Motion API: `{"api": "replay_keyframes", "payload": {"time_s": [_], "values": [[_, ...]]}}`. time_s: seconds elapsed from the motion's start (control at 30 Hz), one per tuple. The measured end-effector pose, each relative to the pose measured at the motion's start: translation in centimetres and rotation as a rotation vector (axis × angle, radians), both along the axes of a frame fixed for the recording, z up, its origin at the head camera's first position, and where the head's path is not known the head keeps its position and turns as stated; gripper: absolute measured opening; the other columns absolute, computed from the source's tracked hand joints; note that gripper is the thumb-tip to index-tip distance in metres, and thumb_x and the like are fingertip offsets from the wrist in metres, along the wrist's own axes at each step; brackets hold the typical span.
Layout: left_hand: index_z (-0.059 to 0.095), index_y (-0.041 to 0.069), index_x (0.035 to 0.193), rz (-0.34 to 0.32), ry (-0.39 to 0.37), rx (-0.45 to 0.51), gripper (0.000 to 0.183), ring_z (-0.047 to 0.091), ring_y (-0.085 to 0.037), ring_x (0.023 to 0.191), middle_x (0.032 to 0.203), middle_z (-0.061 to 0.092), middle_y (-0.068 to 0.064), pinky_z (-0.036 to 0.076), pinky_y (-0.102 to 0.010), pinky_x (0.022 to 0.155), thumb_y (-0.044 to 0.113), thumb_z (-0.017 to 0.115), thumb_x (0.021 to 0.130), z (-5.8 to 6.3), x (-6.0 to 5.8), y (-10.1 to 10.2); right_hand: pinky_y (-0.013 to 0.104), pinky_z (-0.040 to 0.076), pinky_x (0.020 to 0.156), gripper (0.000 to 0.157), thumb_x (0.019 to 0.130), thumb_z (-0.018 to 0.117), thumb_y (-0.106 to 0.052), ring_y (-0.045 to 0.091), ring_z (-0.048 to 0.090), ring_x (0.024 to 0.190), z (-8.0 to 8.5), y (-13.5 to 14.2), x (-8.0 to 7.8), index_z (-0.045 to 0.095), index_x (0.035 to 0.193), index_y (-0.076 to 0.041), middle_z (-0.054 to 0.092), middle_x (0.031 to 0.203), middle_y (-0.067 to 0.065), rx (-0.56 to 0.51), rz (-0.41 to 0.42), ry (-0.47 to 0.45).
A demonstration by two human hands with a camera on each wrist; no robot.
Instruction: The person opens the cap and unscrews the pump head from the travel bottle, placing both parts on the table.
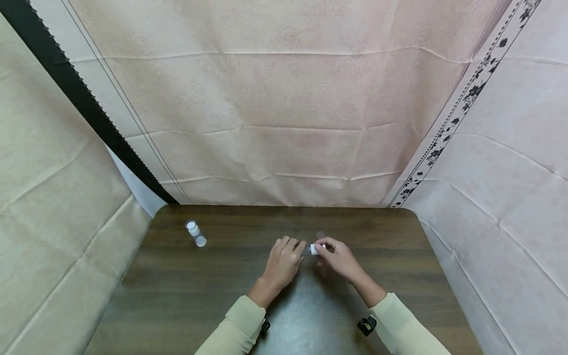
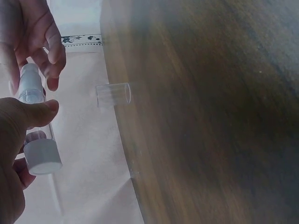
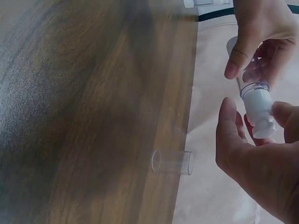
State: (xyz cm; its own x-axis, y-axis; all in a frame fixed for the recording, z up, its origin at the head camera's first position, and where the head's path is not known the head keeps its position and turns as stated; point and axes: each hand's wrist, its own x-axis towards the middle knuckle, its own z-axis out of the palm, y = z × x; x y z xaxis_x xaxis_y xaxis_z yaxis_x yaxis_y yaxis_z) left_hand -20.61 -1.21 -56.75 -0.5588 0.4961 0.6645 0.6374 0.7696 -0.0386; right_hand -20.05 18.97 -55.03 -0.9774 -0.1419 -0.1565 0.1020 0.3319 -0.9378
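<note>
Beyond my right hand (image 1: 338, 258), pinching the white cylindrical top (image 3: 258, 105) of the transparent cylindrical bottle (image 2: 46, 133) my left hand (image 1: 281, 264) grips, lies a clear hollow cylinder (image 3: 174, 162).

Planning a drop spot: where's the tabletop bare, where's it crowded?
Bare: tabletop between the left-side pump bottle and left hand; also between right hand and the table's right edge. Crowded: around both hands, with the held pump bottle between them, clear cap just beyond.
</note>
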Motion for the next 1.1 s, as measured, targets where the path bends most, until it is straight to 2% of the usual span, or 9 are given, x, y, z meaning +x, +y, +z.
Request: {"api": "replay_keyframes", "payload": {"time_s": [0.1, 0.3, 0.53, 0.77, 0.9, 1.1], "values": [[0.079, 0.01, 0.106, 0.0, 0.012, -0.007, 0.033, 0.064, -0.02, 0.081, 0.096, 0.074, -0.005, 0.046, -0.029, 0.064, 0.021, 0.092, 0.077, -0.1, 0.0, 0.0, 0.052, 0.061, 0.084, 0.025, 0.105, 0.061, -0.02, 0.037, 0.072, 0.095, 0.0, 0.1, 0.0, 0.066, 0.121, -0.001, 0.068, 0.112, 0.018, -0.046, 0.017, -0.018], [0.077, 0.011, 0.106, 0.009, 0.009, -0.024, 0.029, 0.062, -0.019, 0.081, 0.095, 0.073, -0.003, 0.046, -0.029, 0.064, 0.02, 0.089, 0.082, -0.4, -0.1, 0.1, 0.046, 0.061, 0.086, 0.023, 0.103, 0.065, -0.014, 0.025, 0.071, 0.097, 0.0, 0.2, -0.1, 0.067, 0.12, 0.001, 0.068, 0.116, 0.018, -0.102, 0.031, -0.034], [0.077, 0.012, 0.105, 0.019, 0.004, -0.02, 0.032, 0.063, -0.019, 0.08, 0.095, 0.073, -0.003, 0.046, -0.029, 0.064, 0.021, 0.092, 0.078, -0.4, 0.1, 0.2, 0.036, 0.061, 0.083, 0.019, 0.098, 0.07, -0.008, 0.021, 0.071, 0.1, 0.1, 0.3, 0.0, 0.07, 0.116, -0.004, 0.07, 0.117, 0.014, -0.07, 0.018, 0.004], [0.078, 0.01, 0.106, 0.017, -0.052, 0.003, 0.038, 0.064, -0.02, 0.082, 0.095, 0.074, -0.004, 0.047, -0.03, 0.066, 0.02, 0.095, 0.074, -0.3, 0.3, 0.3, 0.032, 0.061, 0.082, 0.021, 0.094, 0.073, -0.002, 0.022, 0.07, 0.103, 0.4, 0.1, 0.3, 0.072, 0.115, -0.007, 0.07, 0.117, 0.012, -0.019, 0.009, 0.044], [0.078, 0.01, 0.109, 0.015, -0.099, 0.016, 0.039, 0.064, -0.02, 0.084, 0.098, 0.074, -0.004, 0.049, -0.031, 0.069, 0.02, 0.095, 0.074, -0.1, 0.6, 0.3, 0.03, 0.059, 0.08, 0.023, 0.092, 0.075, -0.001, 0.023, 0.069, 0.103, 0.3, 0.2, 0.4, 0.073, 0.113, -0.011, 0.072, 0.116, 0.009, 0.049, 0.009, 0.119], [0.078, 0.011, 0.114, 0.01, -0.261, 0.051, 0.04, 0.066, -0.017, 0.091, 0.102, 0.074, -0.001, 0.053, -0.031, 0.076, 0.026, 0.091, 0.079, 0.7, 1.0, 0.1, 0.032, 0.058, 0.091, 0.029, 0.09, 0.075, 0.004, 0.021, 0.067, 0.109, 0.1, 0.3, 0.8, 0.073, 0.114, -0.013, 0.072, 0.117, 0.005, 0.111, 0.044, 0.302]]}}
